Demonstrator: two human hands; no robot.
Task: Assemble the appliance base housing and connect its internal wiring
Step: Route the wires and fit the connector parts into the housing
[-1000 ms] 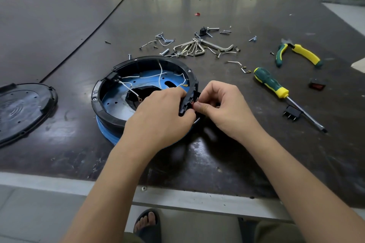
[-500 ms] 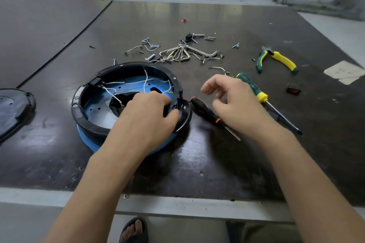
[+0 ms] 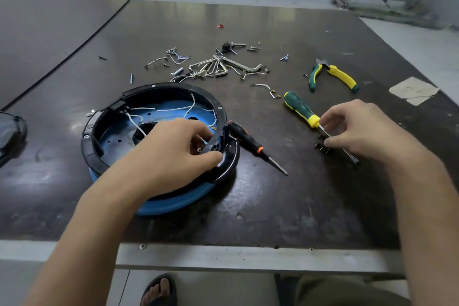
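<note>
The round appliance base housing (image 3: 173,204) is a blue shell with a black inner ring (image 3: 159,89), lying open side up at the table's front left. Thin white wires (image 3: 169,108) run across its blue floor. My left hand (image 3: 169,154) grips the ring's right rim, fingers inside and thumb outside. My right hand (image 3: 367,129) is off to the right, where its thumb and fingers pinch a small black pronged connector (image 3: 321,147) lying on the table beside a screwdriver shaft.
A green-yellow screwdriver (image 3: 298,107) lies under my right fingers. A black-orange screwdriver (image 3: 248,138) rests against the housing. Pliers (image 3: 340,74) lie far right, with hex keys and screws (image 3: 218,67) behind the housing. A black lid (image 3: 10,131) sits at the left edge.
My right hand left the housing rim, put down the black-orange screwdriver and moved right to the small black connector. My left hand stayed on the ring.
</note>
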